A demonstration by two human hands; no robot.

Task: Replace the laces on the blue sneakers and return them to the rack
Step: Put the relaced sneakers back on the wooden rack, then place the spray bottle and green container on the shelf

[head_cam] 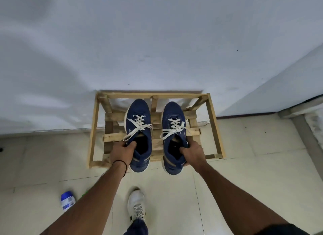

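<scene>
Left hand point(122, 151) grips the collar of the left blue sneaker point(139, 115), thumb inside the opening; right hand point(192, 153) grips the right blue sneaker point(173, 115) the same way. Both sneakers, cream laces point(138, 125) tied, are side by side over the wooden rack point(94, 126), toes pointing to the wall behind it (whether they rest on its slats is unclear). In front of the rack, on the tiled floor, are a foot in a white shoe point(136, 205) and, further left, a blue-and-white bottle point(67, 200).

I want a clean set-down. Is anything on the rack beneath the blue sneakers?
Nothing visible. Left hand and right hand hold the blue sneakers over the wooden rack; slats under the shoes are hidden.
</scene>
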